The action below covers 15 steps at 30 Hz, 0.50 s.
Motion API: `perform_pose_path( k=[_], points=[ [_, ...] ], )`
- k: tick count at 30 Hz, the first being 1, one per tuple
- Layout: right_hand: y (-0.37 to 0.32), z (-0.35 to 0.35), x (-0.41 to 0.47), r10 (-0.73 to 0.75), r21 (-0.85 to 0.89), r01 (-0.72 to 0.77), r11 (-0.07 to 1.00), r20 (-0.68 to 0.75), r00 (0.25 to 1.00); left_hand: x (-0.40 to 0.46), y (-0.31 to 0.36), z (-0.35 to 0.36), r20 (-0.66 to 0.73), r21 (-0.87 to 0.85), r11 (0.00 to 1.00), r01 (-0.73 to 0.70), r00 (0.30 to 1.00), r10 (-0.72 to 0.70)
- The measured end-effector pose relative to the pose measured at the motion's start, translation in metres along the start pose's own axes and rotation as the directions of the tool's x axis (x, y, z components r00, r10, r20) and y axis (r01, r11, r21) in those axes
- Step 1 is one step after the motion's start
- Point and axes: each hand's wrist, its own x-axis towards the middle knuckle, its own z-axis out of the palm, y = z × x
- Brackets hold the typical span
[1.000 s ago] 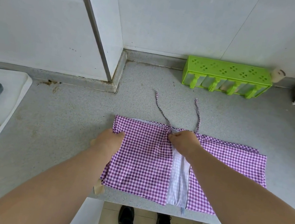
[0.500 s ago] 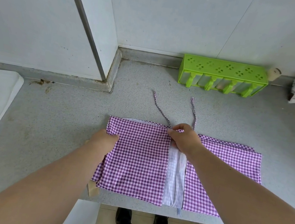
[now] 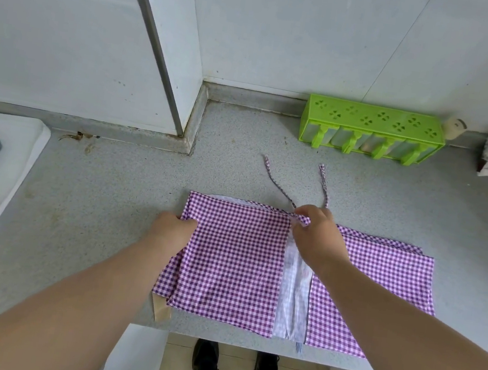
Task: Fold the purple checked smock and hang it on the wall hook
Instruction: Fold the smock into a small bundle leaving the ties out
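The smock (image 3: 231, 264) lies flat on the tabletop (image 3: 94, 195), half folded. The left hand (image 3: 172, 226) grips its left edge; the right hand (image 3: 315, 237) pinches the top hem by the ties. Folding seems underway; next, bring one side over squarely.

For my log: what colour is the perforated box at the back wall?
The box is bright lime green, seen in the head view.

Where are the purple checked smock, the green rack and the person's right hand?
purple checked smock (image 3: 232, 261), head view, on the left folded panel.
green rack (image 3: 374, 120), head view, on its perforated top.
right hand (image 3: 318, 237), head view, on the back of the hand.
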Motion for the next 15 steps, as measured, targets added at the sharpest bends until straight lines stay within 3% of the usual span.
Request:
perform_pose_path(
  k=[3,7,11,15],
  points=[
    [0.009,-0.002,-0.022,-0.078,-0.236,0.076,0.969,-0.002,0.997,-0.006,-0.004,-0.008,0.049,0.126,0.992,0.021,0.998,-0.027],
    [0.020,-0.006,-0.048,-0.075,-0.424,0.115,0.899,0.110,0.991,-0.013,-0.007,-0.014,0.182,0.300,0.954,-0.003,0.982,-0.054],
    [0.025,-0.005,-0.060,-0.055,-0.465,0.163,0.870,0.238,0.970,-0.018,-0.007,-0.014,0.278,0.382,0.922,-0.070,0.960,-0.042],
    [0.031,-0.010,-0.058,-0.037,-0.393,0.155,0.906,0.290,0.956,-0.024,-0.006,-0.015,0.330,0.287,0.944,-0.161,0.942,0.061]
  ],
)
